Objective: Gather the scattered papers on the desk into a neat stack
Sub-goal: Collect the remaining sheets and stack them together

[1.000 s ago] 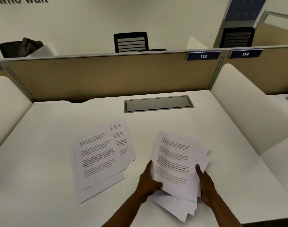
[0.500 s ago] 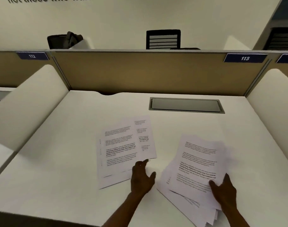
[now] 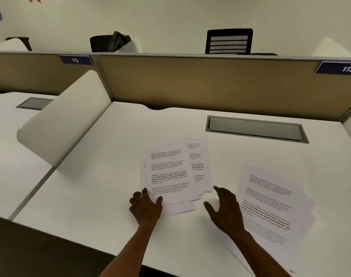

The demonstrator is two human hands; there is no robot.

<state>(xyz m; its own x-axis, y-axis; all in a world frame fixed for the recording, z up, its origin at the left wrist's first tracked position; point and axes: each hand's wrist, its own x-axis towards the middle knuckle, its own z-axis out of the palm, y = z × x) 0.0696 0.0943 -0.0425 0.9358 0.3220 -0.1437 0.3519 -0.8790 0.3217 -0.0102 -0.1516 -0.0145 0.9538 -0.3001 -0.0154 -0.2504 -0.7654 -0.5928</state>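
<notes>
The left hand (image 3: 145, 206) rests on the worktop (image 3: 94, 188) at the near-left corner of the smaller pile of papers (image 3: 174, 172), fingers loosely spread, the thumb lying over the corner of the top sheet and the fingertips on or just off the left edge; it touches the sheets but does not look to be pinching them. The right hand (image 3: 225, 208) is open and empty, fingers splayed and slightly blurred, poised above the bare strip between the two groups of sheets and touching neither so far as can be told. The smaller pile lies just ahead of both hands and a little to the left, fanned, with its long axis running away from the person and leaning slightly to the right; a sheet sticks out at the near end and another along the right side. The larger heap (image 3: 270, 204) lies to the right of the right hand, loosely splayed, its near end passing under the right forearm, long axis also running away and tilted. The left hand is clearly the nearer one to the smaller pile and already at its edge, while the right hand stands just off its near-right corner. By my reading, the coming move turns on closing in on that pile from both sides to square it.
</notes>
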